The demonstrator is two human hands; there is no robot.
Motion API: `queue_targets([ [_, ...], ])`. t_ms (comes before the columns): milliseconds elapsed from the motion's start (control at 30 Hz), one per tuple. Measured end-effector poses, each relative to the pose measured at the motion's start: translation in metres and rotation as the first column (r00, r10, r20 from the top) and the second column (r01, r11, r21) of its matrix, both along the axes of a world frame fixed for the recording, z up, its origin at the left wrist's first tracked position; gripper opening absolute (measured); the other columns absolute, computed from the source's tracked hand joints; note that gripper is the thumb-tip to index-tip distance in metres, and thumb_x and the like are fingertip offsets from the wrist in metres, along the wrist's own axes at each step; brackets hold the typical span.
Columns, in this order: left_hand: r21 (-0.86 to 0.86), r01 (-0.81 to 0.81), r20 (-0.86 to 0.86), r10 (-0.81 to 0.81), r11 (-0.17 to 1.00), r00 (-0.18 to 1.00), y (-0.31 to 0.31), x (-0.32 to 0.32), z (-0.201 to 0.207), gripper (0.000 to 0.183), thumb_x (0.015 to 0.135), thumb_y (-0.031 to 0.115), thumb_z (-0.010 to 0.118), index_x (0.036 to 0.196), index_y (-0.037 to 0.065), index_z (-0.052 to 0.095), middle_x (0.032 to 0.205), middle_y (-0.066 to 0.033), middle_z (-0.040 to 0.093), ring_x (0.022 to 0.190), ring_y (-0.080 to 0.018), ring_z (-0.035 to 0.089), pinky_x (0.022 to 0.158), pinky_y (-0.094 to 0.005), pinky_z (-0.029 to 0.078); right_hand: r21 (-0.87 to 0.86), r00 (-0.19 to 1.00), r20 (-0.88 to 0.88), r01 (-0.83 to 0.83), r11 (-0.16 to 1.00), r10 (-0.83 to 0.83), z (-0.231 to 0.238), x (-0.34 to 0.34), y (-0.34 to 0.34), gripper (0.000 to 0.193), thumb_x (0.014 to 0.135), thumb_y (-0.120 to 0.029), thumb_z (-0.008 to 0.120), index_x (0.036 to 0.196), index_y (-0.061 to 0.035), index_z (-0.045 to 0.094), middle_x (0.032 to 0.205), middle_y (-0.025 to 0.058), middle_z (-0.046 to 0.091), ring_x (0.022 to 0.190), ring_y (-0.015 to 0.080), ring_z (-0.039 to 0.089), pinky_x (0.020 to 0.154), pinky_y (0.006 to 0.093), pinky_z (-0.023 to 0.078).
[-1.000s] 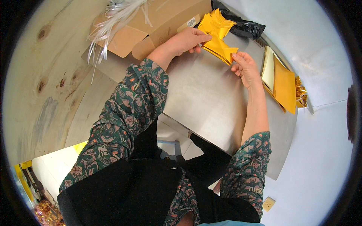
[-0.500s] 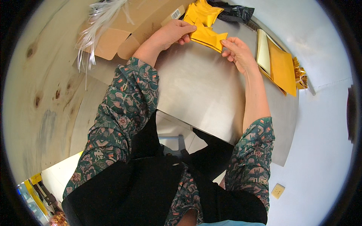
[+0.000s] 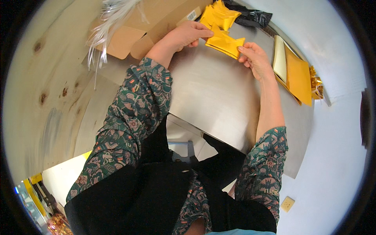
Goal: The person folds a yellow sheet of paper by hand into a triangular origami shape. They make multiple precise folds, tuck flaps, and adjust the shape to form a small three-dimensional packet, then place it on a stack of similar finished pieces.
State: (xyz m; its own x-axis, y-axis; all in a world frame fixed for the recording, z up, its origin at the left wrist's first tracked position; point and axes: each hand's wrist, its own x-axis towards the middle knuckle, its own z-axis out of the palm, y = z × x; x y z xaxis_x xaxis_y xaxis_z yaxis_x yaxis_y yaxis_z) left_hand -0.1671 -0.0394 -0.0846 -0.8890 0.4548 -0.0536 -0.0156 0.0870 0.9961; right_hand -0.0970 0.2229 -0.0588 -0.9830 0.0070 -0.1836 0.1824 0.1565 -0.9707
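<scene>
Between my hands, over the far part of the metal tabletop (image 3: 211, 94), is a folded piece of shiny yellow paper (image 3: 225, 44) with pointed corners. My left hand (image 3: 188, 34) pinches its left end between thumb and fingers. At its right end my right hand (image 3: 254, 56) pinches the corner, the other fingers curled below. Just beyond it lies a pile of similar folded yellow pieces (image 3: 219, 15), partly overlapped by the held one in this view.
An open cardboard box (image 3: 164, 15) stands at the far left, with white plastic strips (image 3: 105, 27) hanging over it. Black plastic (image 3: 252, 16) lies behind the pile. On the right are a stack of yellow sheets (image 3: 298, 78) and a gold tinsel bundle (image 3: 316, 84) by the wall.
The whole view has shifted slightly, so everything sits a little farther right and lower. Both hands keep their pinch on the folded yellow paper.
</scene>
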Motion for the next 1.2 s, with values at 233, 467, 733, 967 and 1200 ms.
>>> queue_targets([
  [233,0.005,-0.001,0.047,0.001,1.0,0.999,-0.0015,-0.0016,0.0014,0.023,0.09,0.026,0.072,0.099,0.005,0.072,0.078,0.0018,0.068,0.043,-0.0009,0.04,0.037,-0.0187,0.028,-0.002,1.0,0.003,-0.008,1.0,0.008,0.0,0.0004,-0.002,0.024,0.089,-0.018,0.073,0.103,-0.007,0.056,0.08,0.0012,0.063,0.064,0.0072,0.061,0.05,0.0191,0.037],
  [467,-0.008,0.002,0.038,-0.002,1.0,0.999,-0.0031,-0.0007,0.0022,0.023,0.091,0.026,0.071,0.099,0.005,0.071,0.076,0.0018,0.068,0.042,-0.0009,0.04,0.039,-0.0178,0.03,-0.003,1.0,0.001,0.008,1.0,-0.008,0.0002,0.0022,-0.0056,0.025,0.089,-0.018,0.074,0.104,-0.0063,0.057,0.08,0.001,0.064,0.065,0.0068,0.062,0.05,0.0187,0.037],
  [733,0.013,0.028,0.017,-0.028,1.0,0.999,-0.0005,-0.001,0.0015,0.023,0.093,0.025,0.069,0.102,0.005,0.07,0.078,0.0027,0.065,0.045,-0.0003,0.042,0.04,-0.0173,0.031,-0.004,1.0,0.0,-0.017,1.0,0.017,-0.0003,0.0022,0.0002,0.026,0.088,-0.019,0.074,0.103,-0.007,0.057,0.079,0.0009,0.064,0.064,0.0064,0.06,0.051,0.0192,0.037],
  [967,0.008,0.041,0.027,-0.042,0.999,0.999,-0.0027,-0.0024,0.004,0.022,0.093,0.026,0.069,0.103,0.005,0.069,0.08,0.0037,0.065,0.046,0.0001,0.041,0.04,-0.016,0.03,-0.023,1.0,-0.007,-0.009,1.0,0.008,0.0003,0.0033,-0.0012,0.025,0.087,-0.019,0.076,0.1,-0.0079,0.057,0.08,0.002,0.065,0.065,0.0069,0.061,0.051,0.0194,0.037],
  [1200,0.076,0.037,0.028,-0.04,0.996,0.999,-0.0035,-0.0016,0.0031,0.02,0.093,0.026,0.07,0.101,0.008,0.07,0.077,0.0049,0.064,0.045,0.0003,0.042,0.039,-0.016,0.029,-0.007,1.0,0.0,-0.007,1.0,0.007,0.0003,0.0023,-0.0029,0.027,0.087,-0.02,0.076,0.101,-0.0074,0.057,0.081,0.0024,0.065,0.064,0.0075,0.063,0.05,0.0197,0.038],
])
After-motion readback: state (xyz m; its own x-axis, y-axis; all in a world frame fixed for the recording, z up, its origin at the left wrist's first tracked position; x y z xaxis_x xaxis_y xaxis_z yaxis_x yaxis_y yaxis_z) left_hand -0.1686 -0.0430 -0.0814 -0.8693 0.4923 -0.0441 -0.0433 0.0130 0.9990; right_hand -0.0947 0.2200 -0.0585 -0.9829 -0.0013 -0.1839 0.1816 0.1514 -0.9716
